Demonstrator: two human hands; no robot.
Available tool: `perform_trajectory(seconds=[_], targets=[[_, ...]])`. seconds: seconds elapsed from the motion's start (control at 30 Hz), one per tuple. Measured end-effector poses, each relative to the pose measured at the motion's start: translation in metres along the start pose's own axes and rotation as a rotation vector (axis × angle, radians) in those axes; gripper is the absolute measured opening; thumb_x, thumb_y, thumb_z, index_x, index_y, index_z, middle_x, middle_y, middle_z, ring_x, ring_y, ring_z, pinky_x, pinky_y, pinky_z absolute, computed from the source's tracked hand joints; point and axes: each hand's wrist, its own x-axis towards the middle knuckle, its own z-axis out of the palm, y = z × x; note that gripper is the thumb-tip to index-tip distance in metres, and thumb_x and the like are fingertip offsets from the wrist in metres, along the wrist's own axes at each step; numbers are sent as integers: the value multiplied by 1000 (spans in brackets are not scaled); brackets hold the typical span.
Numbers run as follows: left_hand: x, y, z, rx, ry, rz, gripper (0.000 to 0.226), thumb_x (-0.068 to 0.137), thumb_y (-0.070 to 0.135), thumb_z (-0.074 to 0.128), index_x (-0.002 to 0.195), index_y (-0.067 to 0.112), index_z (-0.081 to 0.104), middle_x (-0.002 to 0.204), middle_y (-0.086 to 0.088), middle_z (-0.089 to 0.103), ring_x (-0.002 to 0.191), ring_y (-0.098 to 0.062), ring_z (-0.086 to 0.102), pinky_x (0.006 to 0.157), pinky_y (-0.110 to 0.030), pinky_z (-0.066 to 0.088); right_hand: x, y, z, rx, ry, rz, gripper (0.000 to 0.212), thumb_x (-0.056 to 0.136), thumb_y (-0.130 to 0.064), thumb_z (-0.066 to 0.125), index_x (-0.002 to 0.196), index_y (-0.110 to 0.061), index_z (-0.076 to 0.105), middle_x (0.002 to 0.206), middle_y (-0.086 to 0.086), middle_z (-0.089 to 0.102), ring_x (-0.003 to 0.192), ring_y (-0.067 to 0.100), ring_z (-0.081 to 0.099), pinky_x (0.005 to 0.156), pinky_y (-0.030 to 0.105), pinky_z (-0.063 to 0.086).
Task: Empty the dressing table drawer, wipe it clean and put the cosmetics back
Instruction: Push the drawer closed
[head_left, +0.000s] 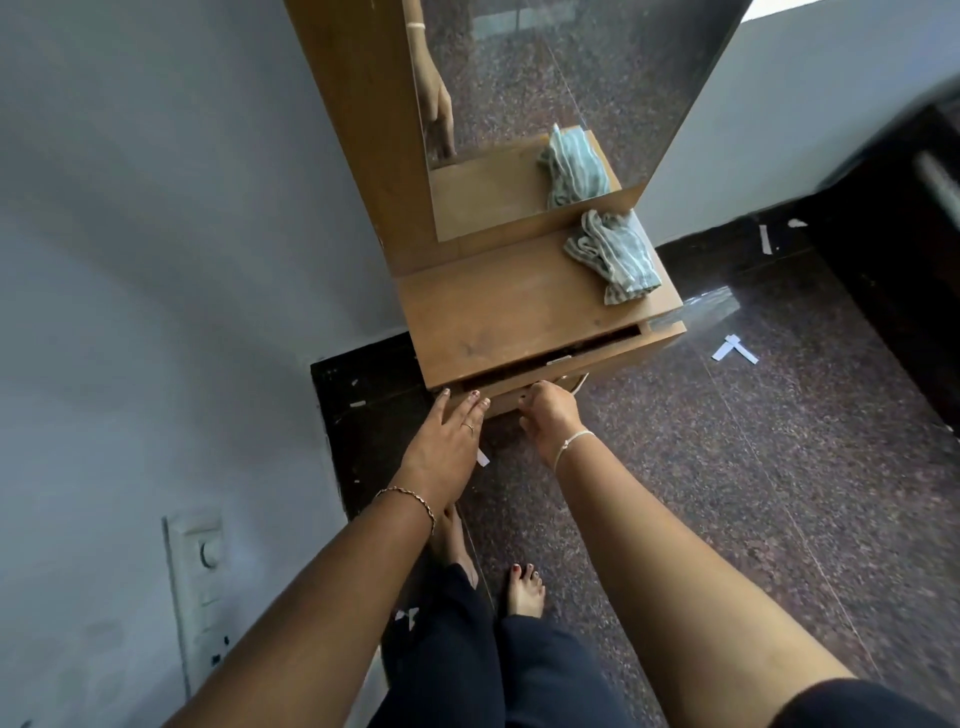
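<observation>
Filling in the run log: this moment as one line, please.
brown wooden drawer: ajar; left hand: flat against drawer front; right hand: grips drawer front; striped grey-green cloth: on wooden tabletop

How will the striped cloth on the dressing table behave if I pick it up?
The cloth lies crumpled in soft folds, so it is probably floppy and will droop. It looks thin, likely light. It sits near the table edge, so a push might slide it off.
</observation>
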Motion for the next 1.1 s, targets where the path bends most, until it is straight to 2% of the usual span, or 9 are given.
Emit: perform_trajectory(seconds=[0.2,0.33,0.4,0.47,0.6,0.73,0.87,1.0,1.1], targets=[[17,-26,-1,78,38,55,74,99,32,40,151,1,-2,158,-12,-22,147,-28,-18,118,-55,0,7,-16,16,138,0,15,23,86,-4,45,67,-18,48,66,0,44,55,12,42,50,24,37],[28,-37,-2,-39,98,44,75,97,23,47,153,18,-3,154,-11,-33,144,-40,-19,117,-59,5,11,-23,27,287,19,47,21,83,-6,48,65,-16,49,60,0,45,50,12,41,44,22,33],[33,-39,-5,-155,142,22,82,94,11,51,153,25,-5,155,-14,-30,145,-43,-11,118,-56,9,13,-25,29,372,6,54,15,84,-5,52,72,-13,53,63,2,49,52,12,45,45,21,35],[41,-42,-5,-221,192,-52,92,91,8,55,152,21,-13,156,-15,-27,146,-41,-6,118,-53,14,15,-23,31,425,3,48,5,86,-9,60,89,-13,59,74,2,57,58,11,52,49,19,40],[54,-49,2,-252,206,-187,97,89,8,60,151,13,-15,159,-16,-17,148,-36,-5,117,-51,20,21,-17,34,466,6,43,40,85,-18,71,121,-11,57,108,5,66,81,10,62,70,19,51],[62,-53,7,-223,268,-192,88,90,8,58,152,14,-4,161,-15,0,147,-34,10,112,-49,31,27,-13,36,485,40,10,30,88,-15,69,116,-9,60,86,-1,65,63,4,62,50,15,49],[67,-59,8,-176,275,-179,94,86,12,64,152,17,-2,160,-12,8,145,-31,19,104,-46,36,29,-9,36,497,61,-16,47,87,-18,71,128,-13,48,104,4,65,73,7,63,47,14,47],[69,-59,7,-195,278,-176,94,85,16,65,152,18,0,160,-11,9,144,-31,20,102,-48,36,29,-6,34,464,67,-41,51,86,-21,72,129,-14,45,97,1,62,72,6,60,46,12,46],[66,-68,5,-282,274,-127,89,85,29,63,152,19,6,159,-9,10,144,-29,18,106,-47,32,23,-7,37,405,88,-59,49,87,-25,71,129,-11,49,95,0,61,70,6,58,41,13,43]])
